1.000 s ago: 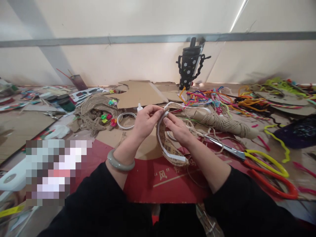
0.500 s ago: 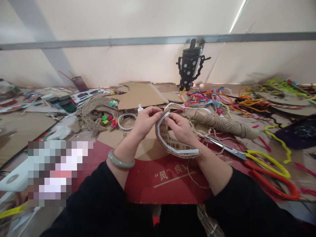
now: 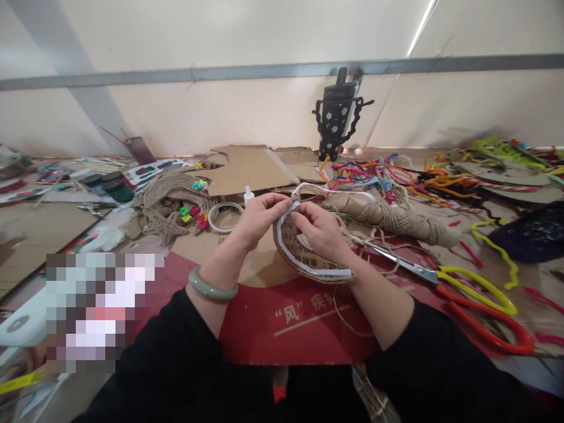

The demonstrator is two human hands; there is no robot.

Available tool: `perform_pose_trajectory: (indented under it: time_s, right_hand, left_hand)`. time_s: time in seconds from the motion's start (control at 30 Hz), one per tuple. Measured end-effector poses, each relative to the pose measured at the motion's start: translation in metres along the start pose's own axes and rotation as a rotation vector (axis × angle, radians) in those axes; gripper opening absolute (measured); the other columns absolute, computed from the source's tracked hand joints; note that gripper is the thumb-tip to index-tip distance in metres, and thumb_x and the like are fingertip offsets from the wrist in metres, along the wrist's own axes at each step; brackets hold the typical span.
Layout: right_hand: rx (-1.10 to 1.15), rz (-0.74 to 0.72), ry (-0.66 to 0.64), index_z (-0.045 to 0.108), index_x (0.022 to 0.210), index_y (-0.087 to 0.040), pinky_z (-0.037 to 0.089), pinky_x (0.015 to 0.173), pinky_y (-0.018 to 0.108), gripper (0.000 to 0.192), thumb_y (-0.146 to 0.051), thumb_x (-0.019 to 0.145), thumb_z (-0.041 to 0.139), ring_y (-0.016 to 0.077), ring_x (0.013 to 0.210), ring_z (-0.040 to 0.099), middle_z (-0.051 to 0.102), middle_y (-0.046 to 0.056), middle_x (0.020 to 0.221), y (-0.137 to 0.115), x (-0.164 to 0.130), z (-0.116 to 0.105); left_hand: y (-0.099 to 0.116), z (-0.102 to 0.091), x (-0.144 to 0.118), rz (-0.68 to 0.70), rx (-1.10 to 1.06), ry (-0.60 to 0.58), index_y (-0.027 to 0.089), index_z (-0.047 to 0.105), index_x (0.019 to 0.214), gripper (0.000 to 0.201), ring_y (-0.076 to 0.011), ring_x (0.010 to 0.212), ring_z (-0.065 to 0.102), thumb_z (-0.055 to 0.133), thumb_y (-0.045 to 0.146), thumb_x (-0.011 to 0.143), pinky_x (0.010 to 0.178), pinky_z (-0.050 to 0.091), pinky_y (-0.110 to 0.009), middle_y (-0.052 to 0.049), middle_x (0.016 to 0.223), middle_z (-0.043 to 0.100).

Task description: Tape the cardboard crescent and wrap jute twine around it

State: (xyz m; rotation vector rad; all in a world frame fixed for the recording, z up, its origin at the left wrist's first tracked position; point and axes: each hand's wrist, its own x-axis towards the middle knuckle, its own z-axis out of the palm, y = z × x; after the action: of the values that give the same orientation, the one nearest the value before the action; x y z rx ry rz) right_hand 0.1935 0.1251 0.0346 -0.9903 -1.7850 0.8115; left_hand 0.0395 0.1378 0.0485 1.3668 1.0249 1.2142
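Both hands meet over a rounded cardboard piece edged with white tape and jute twine. My left hand, with a grey-green bangle on the wrist, pinches the piece's top left edge. My right hand grips the same top edge from the right, fingertips touching the left hand's. A loose jute strand hangs from the piece onto the red cardboard sheet below. The piece's middle is partly hidden behind my right hand.
Scissors with yellow and red handles lie to the right. A jute twine bundle and several coloured pipe cleaners lie behind. A coiled jute mat, a tape ring, a small glue bottle and a black flowered tumbler stand farther back.
The cardboard piece has turned from standing nearly upright to lying flatter, its lower edge swinging right. Both hands kept their grip at the top edge.
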Motion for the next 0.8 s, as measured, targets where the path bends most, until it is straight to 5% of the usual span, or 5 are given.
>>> perform_pose_trajectory:
  time_s: [0.2, 0.47, 0.67, 0.8]
  right_hand:
    - [0.203, 0.089, 0.1, 0.055, 0.074, -0.019, 0.044, 0.055, 0.024, 0.041, -0.059, 0.083, 0.052, 0.0109, 0.056, 0.05, 0.052, -0.002, 0.06, -0.0001, 0.0015, -0.0019]
    - [0.105, 0.102, 0.141, 0.055, 0.068, -0.018, 0.039, 0.048, 0.022, 0.038, -0.053, 0.083, 0.057, 0.0087, 0.047, 0.049, 0.051, -0.004, 0.052, 0.0079, 0.0048, -0.004]
    - [0.318, 0.227, 0.154, 0.055, 0.069, -0.019, 0.044, 0.045, 0.023, 0.061, -0.079, 0.074, 0.046, 0.0102, 0.044, 0.052, 0.053, -0.002, 0.052, 0.0065, 0.0066, -0.0042]
    - [0.164, 0.184, 0.105, 0.048, 0.057, -0.019, 0.04, 0.043, 0.021, 0.059, -0.074, 0.077, 0.049, 0.0082, 0.04, 0.049, 0.052, -0.002, 0.047, 0.0068, 0.0063, -0.0061]
  left_hand:
    - [0.0024, 0.0005, -0.0033, -0.035, -0.002, -0.076, 0.015, 0.064, 0.075, 0.04, -0.0071, 0.055, 0.045, 0.076, 0.052, 0.064, 0.052, 0.035, -0.021, 0.002, 0.063, 0.056]
    - [0.004, 0.0072, -0.0069, -0.091, 0.097, -0.151, 0.014, 0.061, 0.069, 0.035, -0.0064, 0.05, 0.04, 0.073, 0.047, 0.067, 0.048, 0.03, -0.02, 0.003, 0.056, 0.051]
    - [0.0032, 0.0058, -0.0057, -0.094, 0.087, -0.124, 0.015, 0.061, 0.071, 0.031, -0.0065, 0.05, 0.04, 0.073, 0.044, 0.068, 0.049, 0.03, -0.021, 0.003, 0.057, 0.053]
    - [0.0026, 0.007, -0.0054, -0.088, 0.102, -0.123, 0.015, 0.061, 0.068, 0.03, -0.0066, 0.05, 0.04, 0.073, 0.042, 0.067, 0.049, 0.03, -0.021, 0.003, 0.056, 0.052]
